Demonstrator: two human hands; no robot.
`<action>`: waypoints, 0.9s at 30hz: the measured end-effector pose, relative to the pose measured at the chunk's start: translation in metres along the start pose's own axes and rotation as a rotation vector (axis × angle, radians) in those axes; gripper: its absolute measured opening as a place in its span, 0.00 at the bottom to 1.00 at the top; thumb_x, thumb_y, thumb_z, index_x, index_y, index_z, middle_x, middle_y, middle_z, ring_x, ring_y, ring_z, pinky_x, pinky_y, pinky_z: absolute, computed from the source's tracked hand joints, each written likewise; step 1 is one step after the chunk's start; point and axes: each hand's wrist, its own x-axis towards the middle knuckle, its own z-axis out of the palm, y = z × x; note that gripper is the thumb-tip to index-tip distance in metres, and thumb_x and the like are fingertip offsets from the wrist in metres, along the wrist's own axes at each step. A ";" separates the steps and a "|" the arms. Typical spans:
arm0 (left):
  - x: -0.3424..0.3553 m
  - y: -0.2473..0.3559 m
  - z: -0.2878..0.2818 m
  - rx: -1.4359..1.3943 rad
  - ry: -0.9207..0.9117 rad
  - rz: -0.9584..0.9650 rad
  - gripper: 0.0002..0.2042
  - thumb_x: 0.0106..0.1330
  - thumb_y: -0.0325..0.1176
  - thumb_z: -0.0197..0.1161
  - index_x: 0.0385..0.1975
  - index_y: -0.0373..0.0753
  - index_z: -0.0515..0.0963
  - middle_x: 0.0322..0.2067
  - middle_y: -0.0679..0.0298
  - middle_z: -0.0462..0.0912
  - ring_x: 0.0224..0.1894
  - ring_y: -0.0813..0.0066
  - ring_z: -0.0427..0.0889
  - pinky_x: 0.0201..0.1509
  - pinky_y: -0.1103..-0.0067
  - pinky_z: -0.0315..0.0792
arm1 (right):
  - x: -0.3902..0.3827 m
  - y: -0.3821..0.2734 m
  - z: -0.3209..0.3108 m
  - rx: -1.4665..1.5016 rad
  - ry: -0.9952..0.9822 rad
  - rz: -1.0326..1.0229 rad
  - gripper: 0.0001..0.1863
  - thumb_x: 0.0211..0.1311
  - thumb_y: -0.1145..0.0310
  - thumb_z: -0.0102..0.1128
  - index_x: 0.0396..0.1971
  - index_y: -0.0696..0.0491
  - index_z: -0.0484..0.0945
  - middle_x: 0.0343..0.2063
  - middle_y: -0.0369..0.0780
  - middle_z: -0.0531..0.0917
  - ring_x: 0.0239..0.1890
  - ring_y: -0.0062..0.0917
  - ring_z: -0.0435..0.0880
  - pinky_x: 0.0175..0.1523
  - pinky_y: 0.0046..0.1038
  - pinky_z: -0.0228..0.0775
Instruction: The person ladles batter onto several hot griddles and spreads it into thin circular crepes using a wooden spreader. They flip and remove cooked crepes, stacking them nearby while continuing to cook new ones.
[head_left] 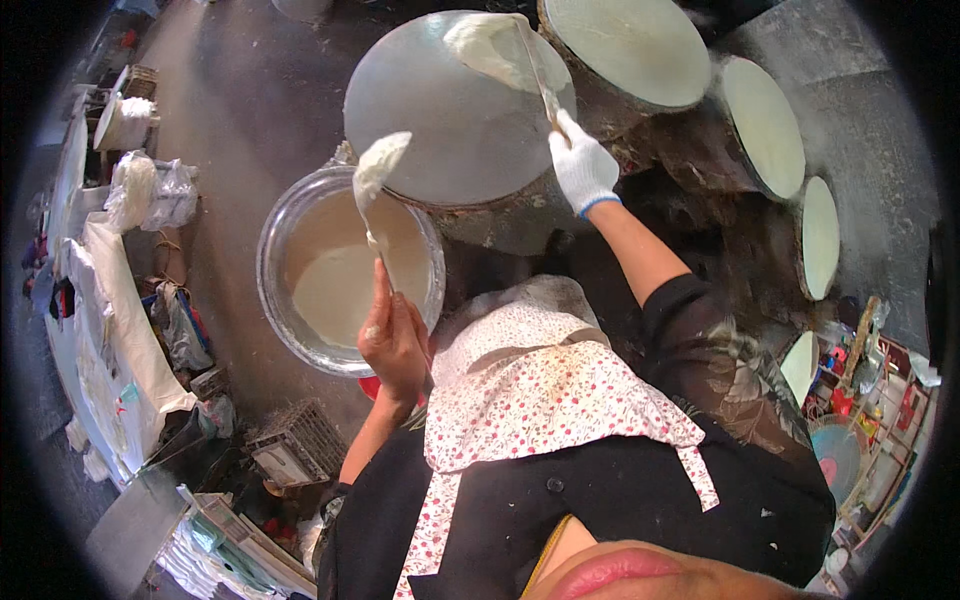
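Observation:
My bare left hand (393, 345) is wrapped round the handle of a ladle (378, 168), its bowl coated with pale batter. The ladle's bowl is over the far rim of a round tub (270, 275) of cream-coloured batter (340, 290), beside a large round griddle (440, 130). In my right hand (583, 170), which wears a white knit glove with a blue cuff, is a long thin batter spreader (538, 75). The spreader's blade reaches over the far right part of the griddle, where a patch of wet batter (482, 45) lies. The rest of that griddle's surface looks grey and bare.
More round griddles (640, 50) covered with pale sheets curve away on the right, one (765, 125) after another. A wire crate (298, 440) stands on the floor at lower left. A long cloth-covered table (125, 330) runs along the left. Shelves with mixed goods (880, 400) are at lower right.

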 end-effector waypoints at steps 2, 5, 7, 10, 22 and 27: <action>-0.002 0.002 0.000 -0.013 -0.007 0.074 0.25 0.81 0.18 0.49 0.76 0.37 0.65 0.20 0.75 0.67 0.17 0.90 0.62 0.18 0.86 0.59 | 0.003 -0.006 0.005 -0.131 -0.082 0.009 0.24 0.72 0.51 0.55 0.65 0.36 0.81 0.36 0.49 0.89 0.38 0.45 0.90 0.45 0.43 0.80; -0.005 0.003 0.003 -0.043 0.006 -0.044 0.25 0.80 0.18 0.49 0.76 0.36 0.65 0.20 0.75 0.66 0.18 0.90 0.61 0.18 0.86 0.59 | 0.012 -0.012 0.014 0.025 -0.014 -0.241 0.21 0.71 0.54 0.54 0.61 0.38 0.81 0.28 0.52 0.87 0.32 0.51 0.88 0.41 0.51 0.77; -0.007 0.003 0.006 -0.101 0.013 -0.017 0.25 0.80 0.18 0.49 0.76 0.37 0.65 0.20 0.74 0.65 0.18 0.90 0.61 0.18 0.86 0.58 | 0.013 -0.010 0.007 0.032 0.057 -0.304 0.20 0.72 0.54 0.53 0.59 0.40 0.83 0.29 0.50 0.88 0.34 0.48 0.89 0.40 0.50 0.78; -0.014 0.002 0.006 -0.091 0.052 -0.039 0.26 0.80 0.18 0.49 0.77 0.37 0.65 0.20 0.74 0.65 0.18 0.90 0.61 0.17 0.86 0.58 | 0.015 0.002 0.002 0.052 0.120 -0.062 0.22 0.72 0.54 0.54 0.62 0.41 0.82 0.29 0.49 0.88 0.31 0.45 0.88 0.38 0.45 0.79; -0.022 0.000 0.040 0.003 0.063 0.118 0.26 0.80 0.18 0.49 0.76 0.36 0.65 0.20 0.73 0.69 0.16 0.87 0.64 0.18 0.85 0.61 | 0.049 0.001 0.004 -0.004 -0.068 -0.297 0.24 0.73 0.57 0.56 0.66 0.41 0.80 0.33 0.50 0.89 0.33 0.45 0.90 0.44 0.46 0.81; -0.033 0.013 0.064 -0.053 0.145 -0.031 0.25 0.80 0.19 0.51 0.76 0.39 0.68 0.21 0.74 0.69 0.19 0.88 0.65 0.21 0.87 0.62 | 0.057 0.010 0.007 0.006 -0.163 -0.458 0.22 0.72 0.55 0.59 0.63 0.39 0.82 0.38 0.48 0.90 0.37 0.47 0.90 0.47 0.44 0.81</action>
